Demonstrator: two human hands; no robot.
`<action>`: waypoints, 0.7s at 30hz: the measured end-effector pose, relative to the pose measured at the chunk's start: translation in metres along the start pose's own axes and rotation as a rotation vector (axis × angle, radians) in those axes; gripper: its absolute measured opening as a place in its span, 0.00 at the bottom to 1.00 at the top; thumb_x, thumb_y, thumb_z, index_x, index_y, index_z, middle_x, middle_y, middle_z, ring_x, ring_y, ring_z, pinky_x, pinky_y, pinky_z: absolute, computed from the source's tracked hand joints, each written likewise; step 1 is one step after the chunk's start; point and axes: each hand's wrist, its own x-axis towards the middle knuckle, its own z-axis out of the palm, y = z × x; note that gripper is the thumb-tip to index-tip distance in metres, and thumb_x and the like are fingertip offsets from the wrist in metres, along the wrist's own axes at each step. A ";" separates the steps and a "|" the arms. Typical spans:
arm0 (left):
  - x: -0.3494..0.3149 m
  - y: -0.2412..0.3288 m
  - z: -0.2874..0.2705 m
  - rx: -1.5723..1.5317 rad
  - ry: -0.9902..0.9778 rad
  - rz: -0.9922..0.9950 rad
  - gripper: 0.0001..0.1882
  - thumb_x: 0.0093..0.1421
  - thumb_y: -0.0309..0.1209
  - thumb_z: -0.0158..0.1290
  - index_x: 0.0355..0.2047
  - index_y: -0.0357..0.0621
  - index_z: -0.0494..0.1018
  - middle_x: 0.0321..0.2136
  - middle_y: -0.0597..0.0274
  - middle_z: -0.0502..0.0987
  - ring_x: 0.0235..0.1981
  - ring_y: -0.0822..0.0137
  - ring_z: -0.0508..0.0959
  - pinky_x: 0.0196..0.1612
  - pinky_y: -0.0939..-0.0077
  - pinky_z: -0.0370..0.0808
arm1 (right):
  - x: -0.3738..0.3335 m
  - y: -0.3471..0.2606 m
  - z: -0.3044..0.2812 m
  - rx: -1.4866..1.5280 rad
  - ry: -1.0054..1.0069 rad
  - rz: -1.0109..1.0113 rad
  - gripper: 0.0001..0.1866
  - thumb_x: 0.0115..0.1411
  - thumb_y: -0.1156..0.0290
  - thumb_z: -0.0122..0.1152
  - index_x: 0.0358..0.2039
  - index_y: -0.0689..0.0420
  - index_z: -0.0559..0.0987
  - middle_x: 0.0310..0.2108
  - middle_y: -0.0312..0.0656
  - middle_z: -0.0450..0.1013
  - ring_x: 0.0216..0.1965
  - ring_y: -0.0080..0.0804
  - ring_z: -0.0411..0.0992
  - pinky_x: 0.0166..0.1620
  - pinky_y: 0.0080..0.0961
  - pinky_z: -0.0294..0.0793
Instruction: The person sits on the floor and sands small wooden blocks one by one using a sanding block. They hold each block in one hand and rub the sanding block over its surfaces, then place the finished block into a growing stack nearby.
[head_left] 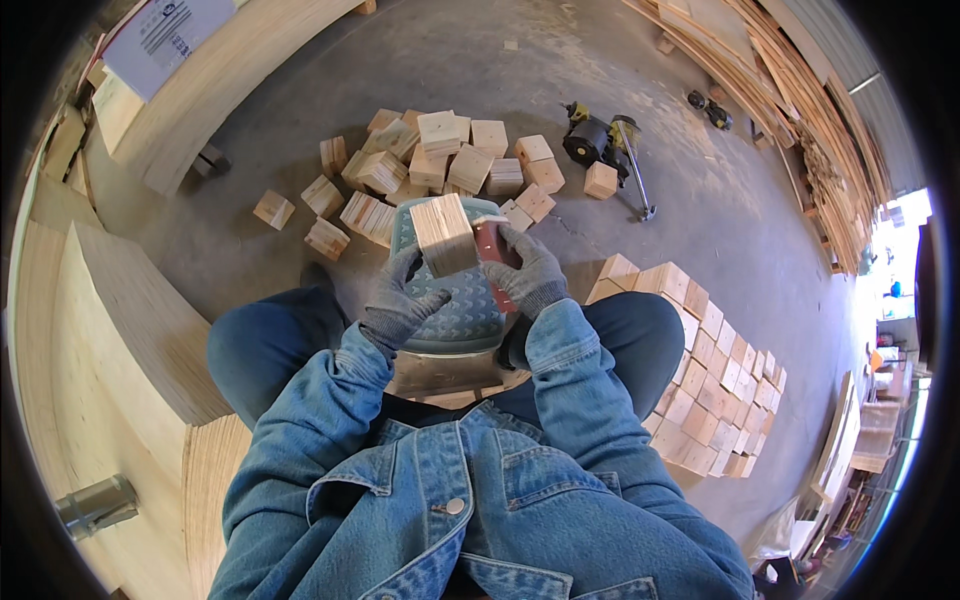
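Note:
A plywood-layered wooden block (444,235) is tilted above a teal patterned stool top (455,325) between my knees. My left hand (398,305), in a grey glove, grips the block's lower left side, thumb apart from the fingers. In my right hand (525,270), also gloved in grey, is a reddish-brown flat piece (488,243), held upright at the block's right side. Its exact kind is not clear. Whether it touches the block I cannot tell.
Beyond the stool lies a loose heap of wooden blocks (440,135). A yellow-black power tool (590,135) stands right of it. Blocks stacked in rows (715,385) are at my right. Large plywood pieces (130,320) flank my left, and long boards (815,130) lie far right.

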 end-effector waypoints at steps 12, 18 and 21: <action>0.011 -0.007 -0.008 0.406 -0.051 -0.189 0.42 0.46 0.34 0.78 0.61 0.40 0.72 0.54 0.48 0.78 0.56 0.54 0.79 0.62 0.62 0.77 | -0.010 0.002 0.004 -0.188 -0.018 0.144 0.44 0.54 0.53 0.82 0.69 0.53 0.76 0.64 0.54 0.73 0.64 0.53 0.74 0.68 0.39 0.72; 0.033 -0.019 0.002 0.414 -0.044 -0.143 0.67 0.37 0.36 0.80 0.75 0.43 0.53 0.67 0.44 0.68 0.70 0.49 0.67 0.73 0.59 0.67 | -0.020 -0.005 0.011 -0.297 0.184 -0.118 0.44 0.54 0.57 0.83 0.69 0.54 0.75 0.66 0.57 0.71 0.64 0.56 0.73 0.68 0.42 0.73; 0.043 -0.040 0.007 0.169 -0.037 -0.046 0.66 0.37 0.36 0.80 0.74 0.42 0.54 0.67 0.44 0.69 0.69 0.47 0.69 0.73 0.60 0.67 | -0.042 -0.036 0.019 -0.484 0.173 -0.208 0.43 0.52 0.56 0.82 0.68 0.50 0.76 0.66 0.58 0.69 0.64 0.61 0.70 0.68 0.48 0.71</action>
